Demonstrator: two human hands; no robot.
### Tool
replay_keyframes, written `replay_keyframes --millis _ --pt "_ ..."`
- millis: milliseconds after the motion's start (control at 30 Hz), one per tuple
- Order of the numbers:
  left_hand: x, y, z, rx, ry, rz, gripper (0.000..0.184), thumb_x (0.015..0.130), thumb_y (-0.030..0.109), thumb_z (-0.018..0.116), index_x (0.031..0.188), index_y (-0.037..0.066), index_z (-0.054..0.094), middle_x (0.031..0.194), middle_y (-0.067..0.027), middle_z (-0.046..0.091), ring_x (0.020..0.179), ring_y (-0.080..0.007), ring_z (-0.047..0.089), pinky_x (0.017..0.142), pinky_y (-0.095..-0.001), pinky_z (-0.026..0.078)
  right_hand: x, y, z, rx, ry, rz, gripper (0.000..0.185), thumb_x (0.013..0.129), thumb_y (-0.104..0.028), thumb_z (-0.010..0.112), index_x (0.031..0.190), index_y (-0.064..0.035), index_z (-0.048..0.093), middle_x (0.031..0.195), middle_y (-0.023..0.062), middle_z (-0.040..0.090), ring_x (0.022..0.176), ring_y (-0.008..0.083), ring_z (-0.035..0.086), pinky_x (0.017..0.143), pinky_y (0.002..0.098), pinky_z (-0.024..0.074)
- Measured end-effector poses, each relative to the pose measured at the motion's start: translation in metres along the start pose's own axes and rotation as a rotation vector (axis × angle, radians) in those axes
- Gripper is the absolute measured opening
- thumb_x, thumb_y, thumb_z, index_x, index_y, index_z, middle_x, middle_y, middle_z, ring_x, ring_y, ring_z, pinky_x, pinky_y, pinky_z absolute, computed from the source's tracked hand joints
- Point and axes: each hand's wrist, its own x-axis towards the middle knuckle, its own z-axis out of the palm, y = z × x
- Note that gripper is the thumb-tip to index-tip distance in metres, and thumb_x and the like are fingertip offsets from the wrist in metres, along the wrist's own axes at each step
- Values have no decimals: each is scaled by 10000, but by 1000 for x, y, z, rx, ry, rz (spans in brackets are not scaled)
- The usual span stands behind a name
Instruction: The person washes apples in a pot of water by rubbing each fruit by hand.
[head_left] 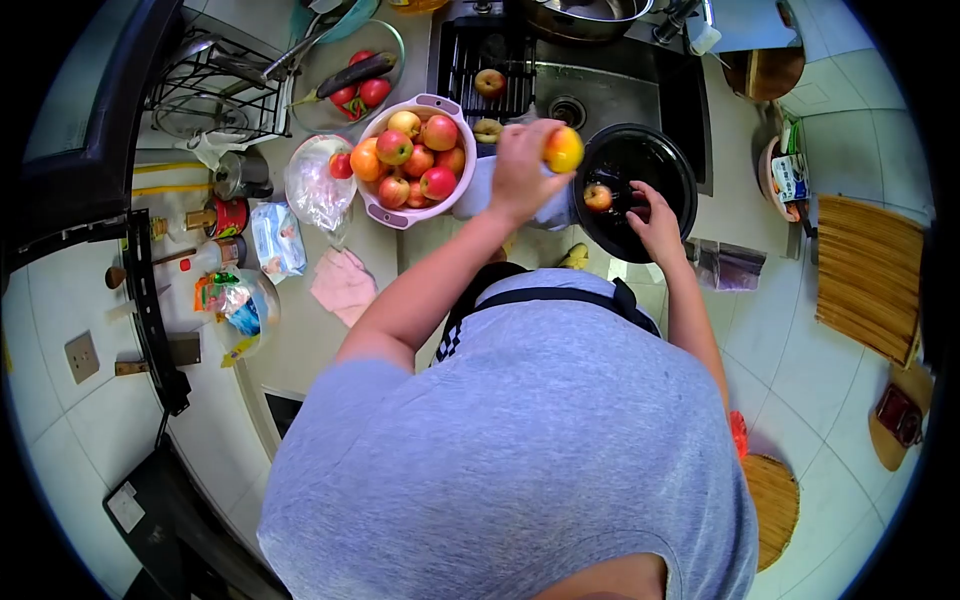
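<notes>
My left hand (525, 170) is closed on a red-and-yellow apple (563, 150), held up near the left rim of a black basin (690, 195). My right hand (655, 222) reaches over the basin's right side, fingers bent and apart, with nothing visible in them. One apple (598, 197) lies inside the basin at its left, apart from my right fingers. Left of my left hand stands a pink colander (375, 208) heaped with several red and yellow apples (394, 148). Two more apples are by the sink: one (490, 83) on the black rack and one (487, 131) below it.
Behind the basin is a metal sink (610, 85) with a pot (585, 18) at its far edge. A glass bowl (400, 60) holds an eggplant and tomatoes. A plastic-covered bowl (322, 180), pink cloth (343, 285) and wipes pack (278, 240) lie on the left counter.
</notes>
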Motion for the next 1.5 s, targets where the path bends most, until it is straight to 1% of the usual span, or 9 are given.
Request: replay_keyframes --millis 367,767,867,900,1067,1267,1400,1467,1500 --pt "-57 -93 -69 415 67 -192 716 661 127 870 1318 118 587 1331 -111 578 1195 -358 499 1087 -458 395 1 0 5 17 -42 46 633 817 0 733 1406 -135 541 1236 155 626 945 251 706 892 353 568" --pt "-51 -78 -74 456 -19 -231 703 691 190 892 1335 175 611 1363 -153 531 1246 -391 468 1098 -479 387 9 7 9 -39 -65 29 681 795 -33 764 1424 -129 521 1270 162 592 960 275 686 899 374 562" --pt "-41 -70 -68 377 68 -135 604 767 163 829 1320 89 600 1334 -172 551 1233 -399 478 1082 -490 383 12 8 10 -104 -91 16 774 753 -106 816 1453 -121 487 1312 214 565 1189 375 604 1047 420 493" --pt "-34 -62 -62 384 116 -116 498 810 143 777 1278 70 623 1250 -140 634 1205 -340 545 1088 -470 368 13 0 8 -73 -135 19 827 730 -147 841 1467 -117 466 1343 246 539 1267 417 544 1105 440 447" --pt "3 -10 -23 151 93 7 346 829 47 708 1171 74 657 1173 -110 655 1107 -320 595 1028 -439 431 34 -7 36 -116 -206 -96 873 706 -146 860 1481 -210 462 1434 253 468 1326 435 501 1129 431 436" --pt "20 27 28 -158 -130 112 225 822 5 680 1042 55 693 1068 -124 673 1019 -328 626 922 -422 489 42 9 50 -319 -237 -92 653 739 -77 804 1345 -159 574 1310 192 601 1171 382 633 977 464 529" --pt "18 39 51 -266 -265 106 179 878 -40 638 1032 23 702 1040 -121 671 891 -241 655 723 -314 558 46 37 49 -481 -109 34 510 758 -165 799 1207 -27 600 1269 236 616 1162 388 635 982 475 522" --pt "15 44 60 -480 -338 -110 177 882 -47 632 1032 15 703 1044 -114 674 869 -207 660 721 -320 563 47 53 49 -320 70 19 531 781 -233 818 1177 31 582 1190 276 637 1030 376 694 878 452 571" --pt "12 39 68 -473 -338 -127 210 882 -48 633 1075 7 694 1060 -109 678 880 -186 673 745 -313 576 41 9 20 122 -106 335 504 856 -271 806 1180 36 571 1086 233 666 845 279 730 723 374 606"
